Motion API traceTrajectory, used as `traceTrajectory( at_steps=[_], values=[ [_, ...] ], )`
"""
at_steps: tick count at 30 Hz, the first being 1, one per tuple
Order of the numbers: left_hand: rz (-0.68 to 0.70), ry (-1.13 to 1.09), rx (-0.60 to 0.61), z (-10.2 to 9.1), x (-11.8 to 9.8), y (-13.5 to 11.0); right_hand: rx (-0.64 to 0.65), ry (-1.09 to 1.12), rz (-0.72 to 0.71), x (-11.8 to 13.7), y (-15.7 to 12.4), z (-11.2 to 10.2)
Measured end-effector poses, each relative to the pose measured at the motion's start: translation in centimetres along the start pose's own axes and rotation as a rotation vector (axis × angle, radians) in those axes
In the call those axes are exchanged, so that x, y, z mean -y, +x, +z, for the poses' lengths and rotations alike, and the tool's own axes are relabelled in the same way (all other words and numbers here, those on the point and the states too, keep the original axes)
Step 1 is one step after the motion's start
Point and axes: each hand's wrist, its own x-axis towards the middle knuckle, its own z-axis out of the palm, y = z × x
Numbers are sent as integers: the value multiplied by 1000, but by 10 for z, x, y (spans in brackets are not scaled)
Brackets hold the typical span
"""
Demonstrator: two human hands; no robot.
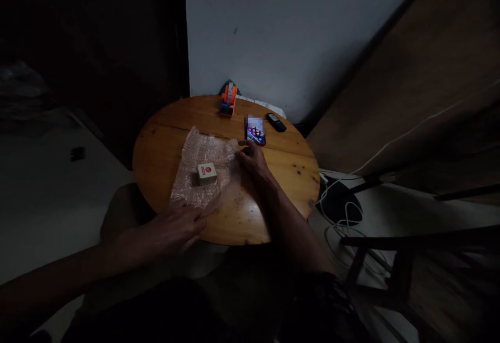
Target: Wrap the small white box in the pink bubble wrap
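A sheet of clear bubble wrap [191, 162] lies spread on the round wooden table [287, 187]. On the wrap sits a small pale box [207, 174] with red print on its top, touched by neither hand. My left hand [177, 227] rests palm down over the sheet's near edge, its thumb apart from the fingers. At the sheet's right far corner is my right hand [253, 160], index finger stretched out and thumb bent in at the wrap's edge. Its fingers appear closed on that edge, though the dim light hides the exact grip.
An orange tape dispenser [228, 99] stands at the table's back. Beyond my right hand lies a lit phone [255, 130], with a black remote-like device [276, 122] beside it. White cables [347, 220] coil on the floor at right, near a dark wooden stool [375, 241]. A wall [281, 36] rises behind.
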Motion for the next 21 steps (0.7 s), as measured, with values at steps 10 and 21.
traceTrajectory(
  at_steps=[10,21],
  values=[
    [-351,-256,-350,-10,58,45,2,-123,-30,-7,4,-3],
    [-406,-339,-159,13,90,48,-100,-525,-109,2,-6,-1]
  ],
)
